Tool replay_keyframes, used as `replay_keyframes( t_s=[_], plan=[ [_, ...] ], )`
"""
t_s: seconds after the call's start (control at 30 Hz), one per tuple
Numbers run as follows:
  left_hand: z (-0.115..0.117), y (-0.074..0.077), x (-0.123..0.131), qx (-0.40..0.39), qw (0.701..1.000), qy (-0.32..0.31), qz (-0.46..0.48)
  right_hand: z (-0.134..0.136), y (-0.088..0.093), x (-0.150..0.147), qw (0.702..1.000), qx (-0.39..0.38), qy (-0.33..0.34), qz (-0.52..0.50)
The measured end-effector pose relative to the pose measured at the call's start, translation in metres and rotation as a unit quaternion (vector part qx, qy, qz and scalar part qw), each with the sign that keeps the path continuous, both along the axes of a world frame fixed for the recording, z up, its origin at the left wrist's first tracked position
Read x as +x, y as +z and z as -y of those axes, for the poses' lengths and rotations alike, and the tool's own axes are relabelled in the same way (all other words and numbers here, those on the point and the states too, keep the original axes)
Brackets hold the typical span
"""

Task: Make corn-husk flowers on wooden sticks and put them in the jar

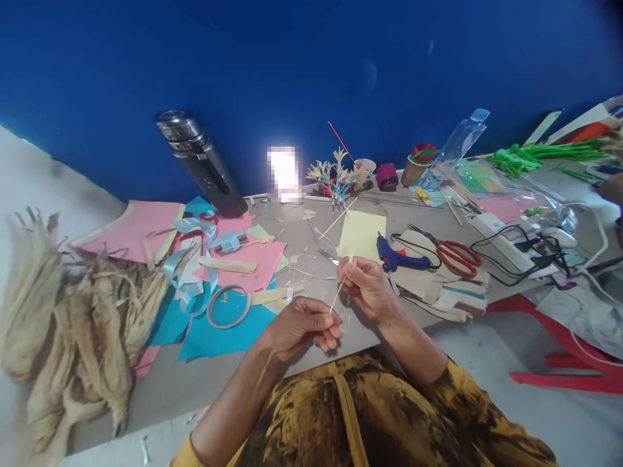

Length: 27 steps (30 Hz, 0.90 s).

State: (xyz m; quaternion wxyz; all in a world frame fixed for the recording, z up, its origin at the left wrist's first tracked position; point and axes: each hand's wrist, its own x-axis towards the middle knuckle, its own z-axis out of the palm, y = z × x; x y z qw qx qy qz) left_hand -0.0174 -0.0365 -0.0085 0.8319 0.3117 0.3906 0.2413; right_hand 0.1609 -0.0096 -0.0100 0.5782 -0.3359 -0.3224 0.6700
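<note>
While pinching a thin strip [339,294] with the left hand [305,325], grasps its upper part with the right hand [368,283]

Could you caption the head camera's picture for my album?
Left hand and right hand hold a thin pale strip over a cluttered table, near a blue glue gun and red-handled scissors.

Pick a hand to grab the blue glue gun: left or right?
Right, probably: the right hand is nearer the blue glue gun than the left hand. Both hold a pale strip, which the left could keep.
</note>
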Motion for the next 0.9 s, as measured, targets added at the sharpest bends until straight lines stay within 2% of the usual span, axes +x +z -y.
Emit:
replay_keyframes(
  t_s=[0.13, 0.33, 0.57, 0.7, 0.8, 0.9],
  plan=[
    [0.0, -0.002, 0.005, -0.016, 1.0, 0.0, -0.013, 0.002, 0.002, 0.0, 1.0, -0.007, 0.018, -0.02],
    [0.007, -0.005, 0.018, -0.011, 0.998, 0.049, -0.027, -0.002, 0.002, 0.003, 0.999, 0.001, 0.048, -0.011],
    [0.014, -0.01, 0.016, 0.066, 0.992, 0.081, -0.064, -0.005, 0.003, 0.011, 0.998, -0.017, 0.059, 0.017],
    [0.009, 0.001, 0.007, 0.098, 0.995, 0.022, -0.026, -0.004, 0.003, 0.01, 0.998, 0.005, 0.058, 0.01],
    [0.004, 0.01, 0.004, 0.062, 0.996, -0.019, 0.069, -0.002, 0.003, 0.008, 0.998, 0.021, 0.058, 0.005],
    [0.001, 0.013, 0.006, 0.027, 0.993, -0.024, 0.112, 0.0, 0.002, 0.006, 0.998, 0.026, 0.054, 0.002]
  ],
)
